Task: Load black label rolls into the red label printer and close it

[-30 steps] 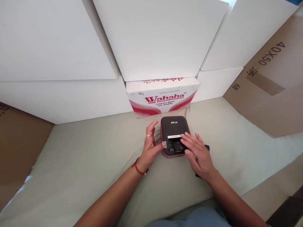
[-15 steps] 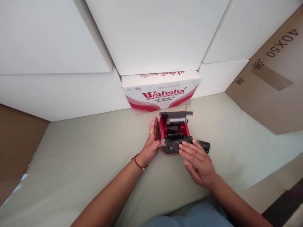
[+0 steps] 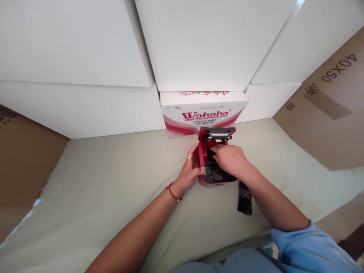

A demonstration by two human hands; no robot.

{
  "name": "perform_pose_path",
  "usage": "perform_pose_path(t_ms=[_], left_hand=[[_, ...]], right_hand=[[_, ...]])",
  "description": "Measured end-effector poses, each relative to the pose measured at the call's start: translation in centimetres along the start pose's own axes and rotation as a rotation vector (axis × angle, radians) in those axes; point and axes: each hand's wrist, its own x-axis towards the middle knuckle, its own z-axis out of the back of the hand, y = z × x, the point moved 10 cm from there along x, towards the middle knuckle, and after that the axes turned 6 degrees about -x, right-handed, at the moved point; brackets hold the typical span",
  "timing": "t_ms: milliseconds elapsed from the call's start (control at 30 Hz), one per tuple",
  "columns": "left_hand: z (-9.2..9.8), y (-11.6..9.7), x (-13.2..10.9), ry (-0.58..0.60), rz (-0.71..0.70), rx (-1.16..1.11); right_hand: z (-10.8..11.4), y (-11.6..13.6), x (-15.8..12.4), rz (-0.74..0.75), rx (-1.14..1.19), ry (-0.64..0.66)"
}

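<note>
A small red-and-black machine with a roller under its raised lid, looking like a label printer [image 3: 201, 159], sits on the cloth-covered surface. My left hand [image 3: 189, 172] grips its left side, thumb on the grey piece at the front corner and fingers along the outer wall. Inside the body, my right hand [image 3: 230, 159] has its fingers bent down on shiny black film [image 3: 211, 156]; its fingertips are partly hidden, so what they pinch is unclear. Just right of the printer's front, a shiny black bundle [image 3: 245, 199] lies beside my right forearm.
Behind the printer stands a white-and-red Wahaha water carton [image 3: 206, 113], against stacked white boxes [image 3: 204, 45]. Brown cardboard boxes flank the surface, one at right [image 3: 330, 113] and one at left [image 3: 25, 163]. Pale green cloth [image 3: 113, 170] covers the surface.
My right hand has gone from lying flat over the printer's front to reaching inside it. The lid, blurred before, is now still and raised. More of the black bundle shows, nearer to me.
</note>
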Motion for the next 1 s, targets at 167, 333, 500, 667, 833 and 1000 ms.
perform_pose_path(t_ms=[167,333,500,667,833,1000], left_hand=[[0.0,0.3,0.0,0.001,0.021,0.017],[-0.2,0.2,0.1,-0.004,0.029,0.021],[-0.2,-0.1,0.1,-0.008,0.011,0.017],[0.1,0.2,0.2,-0.006,0.016,0.004],[0.2,-0.1,0.3,-0.006,0.000,-0.013],[-0.1,-0.4,0.3,0.006,0.013,0.000]], right_hand=[[-0.2,0.9,1.8,-0.009,-0.036,0.075],[0.2,0.1,-0.2,-0.060,0.024,0.017],[0.8,-4.1,-6.6,-0.009,0.607,-0.142],[-5.1,-15.4,-11.6,-0.262,0.614,-0.189],[-12.2,-21.2,-13.0,-0.434,0.453,-0.100],[-11.4,-18.1,-12.6,-0.349,0.559,-0.354]])
